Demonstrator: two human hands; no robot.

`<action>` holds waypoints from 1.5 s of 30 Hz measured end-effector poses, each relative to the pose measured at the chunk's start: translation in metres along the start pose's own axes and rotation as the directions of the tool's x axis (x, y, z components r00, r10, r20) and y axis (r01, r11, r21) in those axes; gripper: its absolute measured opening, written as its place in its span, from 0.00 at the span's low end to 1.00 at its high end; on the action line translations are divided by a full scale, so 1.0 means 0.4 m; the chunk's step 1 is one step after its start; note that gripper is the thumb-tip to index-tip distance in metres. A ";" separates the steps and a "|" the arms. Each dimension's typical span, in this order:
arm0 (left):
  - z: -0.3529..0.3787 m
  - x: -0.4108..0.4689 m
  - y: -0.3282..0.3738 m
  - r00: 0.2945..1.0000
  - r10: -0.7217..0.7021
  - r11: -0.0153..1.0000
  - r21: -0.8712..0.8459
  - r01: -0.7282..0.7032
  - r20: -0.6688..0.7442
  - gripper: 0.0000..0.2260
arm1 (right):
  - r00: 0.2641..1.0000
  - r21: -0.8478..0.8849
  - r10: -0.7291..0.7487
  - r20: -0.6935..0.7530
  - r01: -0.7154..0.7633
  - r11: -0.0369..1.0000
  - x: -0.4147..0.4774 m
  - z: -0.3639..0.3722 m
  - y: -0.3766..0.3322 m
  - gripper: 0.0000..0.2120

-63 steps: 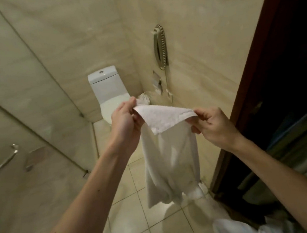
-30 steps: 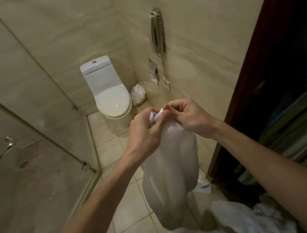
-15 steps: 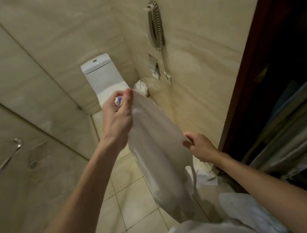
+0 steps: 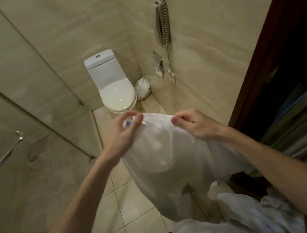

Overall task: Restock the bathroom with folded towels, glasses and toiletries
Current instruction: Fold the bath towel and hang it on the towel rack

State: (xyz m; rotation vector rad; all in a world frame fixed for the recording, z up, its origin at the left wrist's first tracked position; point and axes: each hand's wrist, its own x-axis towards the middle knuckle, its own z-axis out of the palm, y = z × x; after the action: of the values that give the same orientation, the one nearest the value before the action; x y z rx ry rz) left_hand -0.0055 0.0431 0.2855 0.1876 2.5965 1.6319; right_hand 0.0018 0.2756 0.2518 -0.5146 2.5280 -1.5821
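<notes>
A thin white bag [image 4: 163,164] hangs in front of me over the tiled floor. My left hand [image 4: 122,138] pinches its upper left edge, and a small blue-and-white bit [image 4: 128,123] shows between those fingers. My right hand [image 4: 195,126] pinches the upper right edge about a hand's width away. The top edge is stretched level between the two hands, and the rest droops down toward my body. What the blue bit is cannot be made out.
A white toilet [image 4: 116,93] stands at the far wall with a crumpled white bag [image 4: 143,88] beside it. On the right wall are a phone [image 4: 161,20] and a paper holder [image 4: 158,63]. The glass shower screen with its handle [image 4: 4,160] is left. A dark door frame [image 4: 274,46] and heaped white linen [image 4: 254,214] are right.
My right hand rose from the bag's lower side to its top edge, level with the left hand. The left hand came down a little and the bag's top is spread between them.
</notes>
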 end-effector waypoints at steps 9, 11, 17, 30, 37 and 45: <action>0.049 -0.020 0.033 0.905 0.157 0.982 -0.160 -0.100 0.396 0.17 | 0.990 0.123 -0.097 0.103 0.085 0.989 0.006 -0.076 -0.102 0.15; 0.052 -0.020 0.041 0.923 0.166 0.971 -0.221 -0.092 0.346 0.17 | 0.997 0.092 -0.047 0.059 0.041 0.995 -0.012 -0.078 -0.060 0.07; 0.055 -0.004 0.033 0.954 0.139 0.947 -0.318 -0.050 0.266 0.17 | 0.980 -0.254 0.132 -0.147 -0.166 0.953 -0.074 -0.050 0.169 0.04; -0.009 0.059 -0.153 0.977 -0.208 0.952 -0.240 0.191 -0.048 0.17 | 0.822 -0.293 0.570 -0.006 -0.546 0.785 -0.140 -0.043 0.271 0.24; -0.062 0.033 -0.297 0.983 -0.020 0.843 0.525 0.116 -0.185 0.24 | 0.669 0.076 0.687 0.283 -0.730 0.679 -0.155 -0.058 0.092 0.18; -0.116 0.008 -0.336 0.987 0.060 0.484 0.869 0.104 -0.152 0.21 | 0.706 0.414 0.700 0.109 -0.672 0.614 -0.167 -0.017 0.011 0.24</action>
State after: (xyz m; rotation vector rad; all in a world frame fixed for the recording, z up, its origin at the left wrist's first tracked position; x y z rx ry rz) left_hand -0.0233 -0.0557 0.1845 0.0524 3.2649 0.1002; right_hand 0.0614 0.3060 0.2455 0.5281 1.8998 -1.7130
